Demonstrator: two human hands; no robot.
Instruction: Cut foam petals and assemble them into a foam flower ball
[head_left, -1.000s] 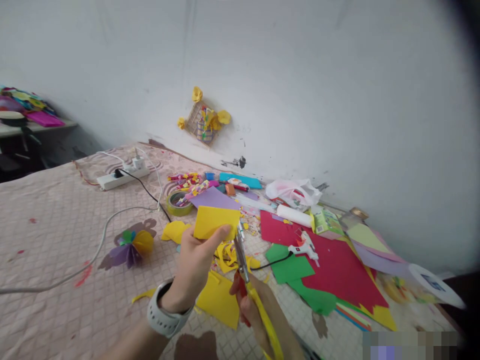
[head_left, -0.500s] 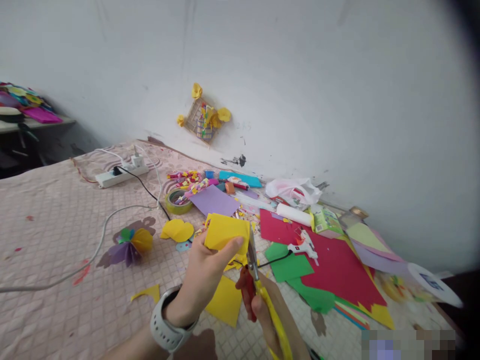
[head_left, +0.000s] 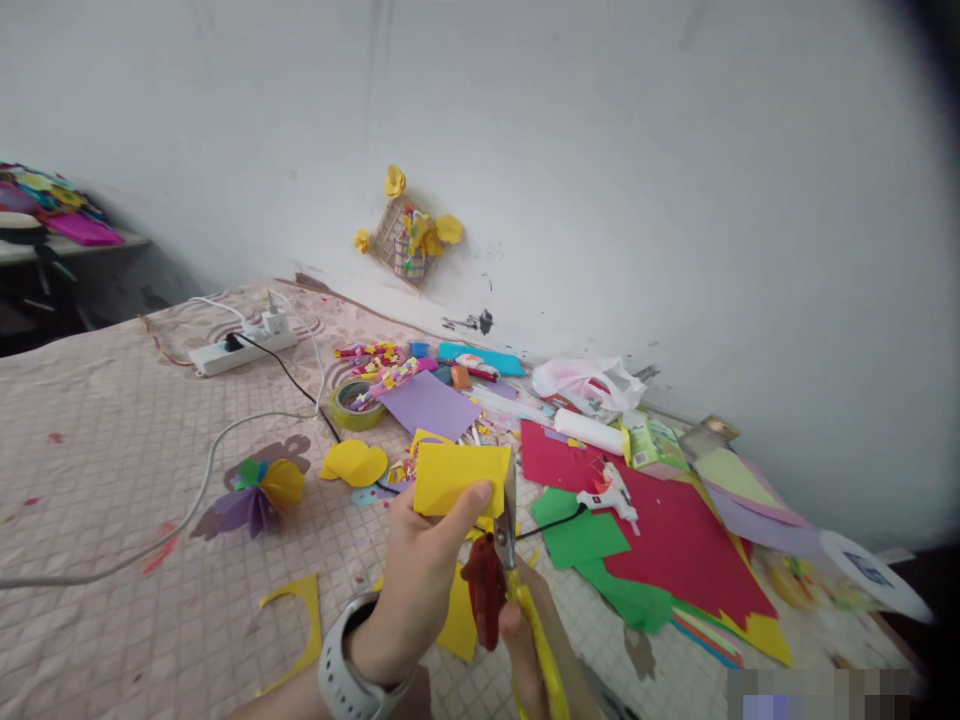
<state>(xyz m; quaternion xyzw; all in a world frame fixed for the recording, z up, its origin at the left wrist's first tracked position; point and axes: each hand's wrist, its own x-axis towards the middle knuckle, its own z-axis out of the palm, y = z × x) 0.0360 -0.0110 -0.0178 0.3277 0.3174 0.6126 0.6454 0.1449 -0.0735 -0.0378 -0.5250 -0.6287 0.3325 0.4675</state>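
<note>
My left hand (head_left: 427, 560), with a pale watch on its wrist, pinches a folded piece of yellow paper (head_left: 459, 475), thumb on the near face. My right hand (head_left: 536, 630) grips a pair of scissors (head_left: 507, 535) with red and yellow handles. The scissor blades point upward at the paper's right edge. Beneath my hands lies another yellow sheet (head_left: 459, 625), partly hidden. Left of my wrist lies a curved yellow offcut (head_left: 306, 625). Rounded yellow paper pieces (head_left: 354, 462) rest beyond my left hand.
A paper flower (head_left: 259, 495) sits at left, near a power strip (head_left: 244, 352) with trailing cables. Tape (head_left: 356, 405) and purple paper (head_left: 429, 403) lie behind my hands. To the right are a glue gun (head_left: 611, 497), green paper (head_left: 577, 530) and red paper (head_left: 675, 540).
The yellow paper has shifted slightly right and turned more level. The scissors have moved a little along its right edge, their handles closer together. More of the curved offcut shows at left.
</note>
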